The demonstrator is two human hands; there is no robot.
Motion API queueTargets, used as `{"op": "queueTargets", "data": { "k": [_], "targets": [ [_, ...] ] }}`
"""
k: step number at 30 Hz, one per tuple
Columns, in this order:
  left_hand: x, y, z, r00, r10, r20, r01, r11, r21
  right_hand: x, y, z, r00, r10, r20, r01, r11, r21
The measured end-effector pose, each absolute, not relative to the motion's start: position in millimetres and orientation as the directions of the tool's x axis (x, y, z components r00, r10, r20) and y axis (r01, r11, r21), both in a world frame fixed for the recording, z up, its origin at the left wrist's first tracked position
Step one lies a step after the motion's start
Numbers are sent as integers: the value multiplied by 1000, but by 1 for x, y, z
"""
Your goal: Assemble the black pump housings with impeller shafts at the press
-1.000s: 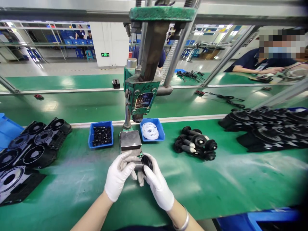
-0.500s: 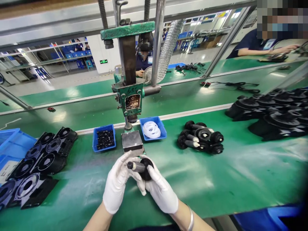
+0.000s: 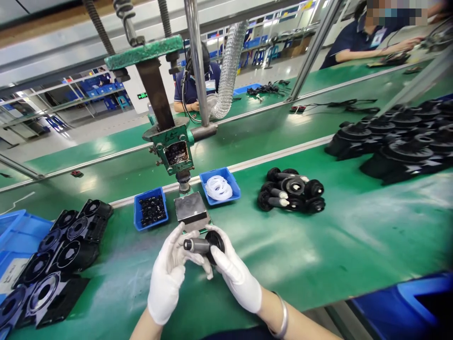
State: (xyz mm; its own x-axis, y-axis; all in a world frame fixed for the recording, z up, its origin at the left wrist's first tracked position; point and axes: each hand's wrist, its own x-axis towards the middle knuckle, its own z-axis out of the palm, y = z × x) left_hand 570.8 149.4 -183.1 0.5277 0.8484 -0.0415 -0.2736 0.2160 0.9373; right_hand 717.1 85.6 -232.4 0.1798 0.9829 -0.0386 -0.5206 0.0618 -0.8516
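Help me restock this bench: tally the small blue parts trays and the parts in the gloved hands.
Small blue tray of black parts: 1
Small blue tray of white rings: 1
Black shaft-and-wheel part, held by left hand and right hand: 1
Total: 3

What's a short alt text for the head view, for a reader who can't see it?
Two white-gloved hands, left hand and right hand, hold a black wheel on a grey shaft above a green workbench. Behind them stand a green hand press, a small blue bin of black parts, and a blue bin of white rings.
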Motion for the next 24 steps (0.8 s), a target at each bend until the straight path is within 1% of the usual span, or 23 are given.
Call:
{"op": "queueTargets", "data": {
  "k": [3, 6, 9, 11, 12, 14, 16, 18, 24],
  "targets": [
    [572, 150, -179, 563, 826, -18, -273, 207, 939, 720, 85, -229, 203, 979, -22, -488, 81, -869],
    [577, 150, -174, 514, 856, -60, -157, 162, 974, 721, 86, -229, 192, 981, 13, -453, 100, -886],
    [579, 151, -171, 464, 883, -71, -29, 95, 995, 723, 89, -234, 64, 996, 65, -456, 87, -886],
    [577, 151, -170, 462, 885, -62, 11, 65, 998, 724, 90, -237, 4, 996, 93, -516, 82, -853],
    [575, 152, -170, 460, 886, -59, 22, 56, 998, 725, 91, -237, 8, 996, 90, -553, 80, -829],
    [573, 152, -169, 457, 888, -53, 31, 43, 999, 728, 90, -233, 71, 996, 47, -600, 81, -796],
    [572, 152, -169, 449, 892, -49, 33, 39, 999, 730, 88, -227, 140, 990, -6, -608, 81, -790],
    [574, 152, -168, 447, 893, -51, 30, 42, 999, 732, 86, -221, 169, 985, -25, -602, 83, -794],
    [578, 153, -168, 444, 893, -70, 29, 64, 998, 732, 84, -224, 144, 990, -7, -618, 84, -782]
  ]
}}
